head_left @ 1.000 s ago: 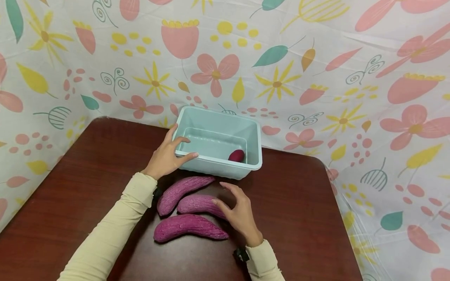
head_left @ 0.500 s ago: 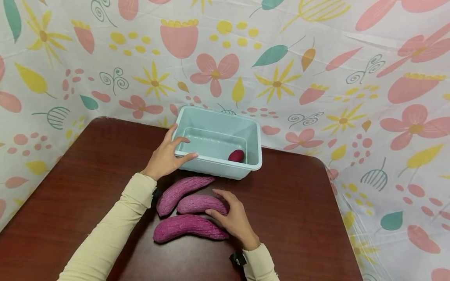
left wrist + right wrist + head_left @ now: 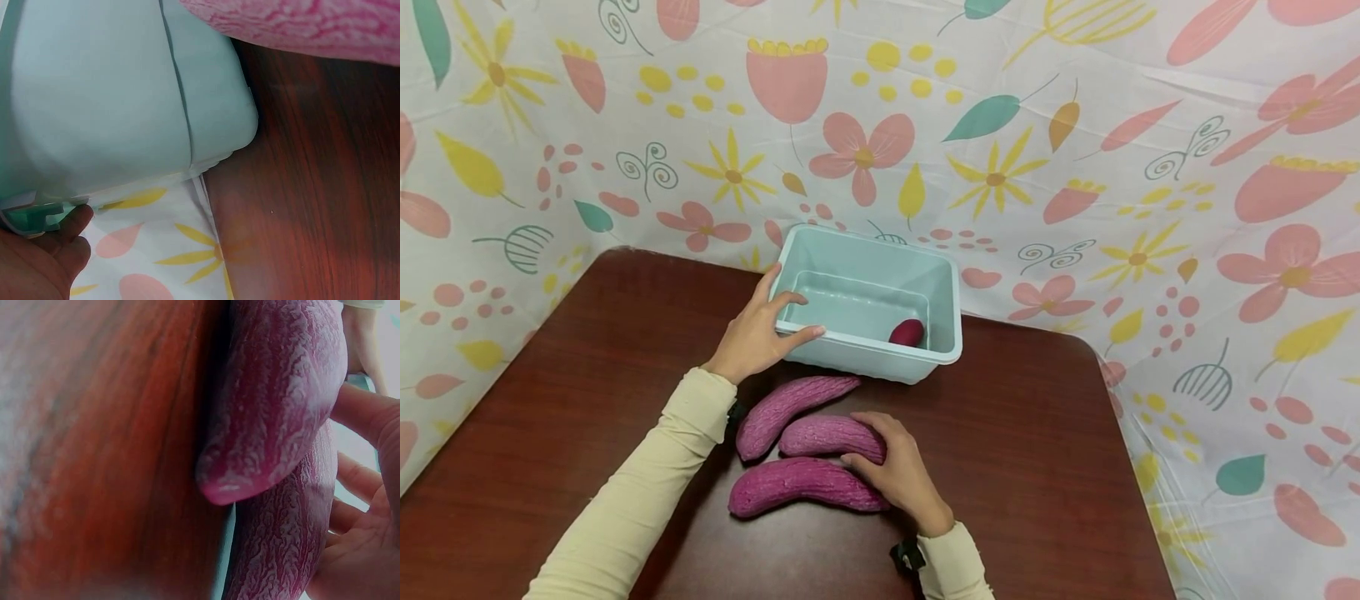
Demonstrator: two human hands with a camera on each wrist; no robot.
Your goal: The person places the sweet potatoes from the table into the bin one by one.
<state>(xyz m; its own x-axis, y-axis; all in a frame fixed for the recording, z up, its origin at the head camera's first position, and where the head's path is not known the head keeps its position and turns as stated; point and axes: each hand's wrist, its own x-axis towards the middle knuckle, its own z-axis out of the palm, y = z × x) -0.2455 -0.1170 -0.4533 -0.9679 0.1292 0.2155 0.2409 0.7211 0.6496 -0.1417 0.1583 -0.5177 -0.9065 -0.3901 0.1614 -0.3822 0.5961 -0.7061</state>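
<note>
My left hand (image 3: 752, 333) grips the left front corner of a light blue plastic bin (image 3: 951, 333); its thumb lies along the front rim. In the left wrist view, fingers (image 3: 76, 240) show at the rim of the bin. Three curved, wrinkled purple sweet potatoes lie in front of the bin. My right hand (image 3: 902, 467) holds the right end of the middle sweet potato (image 3: 823, 435), thumb on the near side and fingers on the far side. The far sweet potato (image 3: 786, 410) and the brighter near sweet potato (image 3: 797, 487) lie close on either side.
A rounded dark red thing (image 3: 907, 333) lies inside the bin at its front right corner. The dark brown wooden table (image 3: 1022, 467) ends at the back against a flower-printed cloth (image 3: 1000, 100), which also hangs at both sides.
My right hand has moved left and down onto the middle sweet potato, and its fingers have closed round its right end. The left hand and the bin have stayed in place.
</note>
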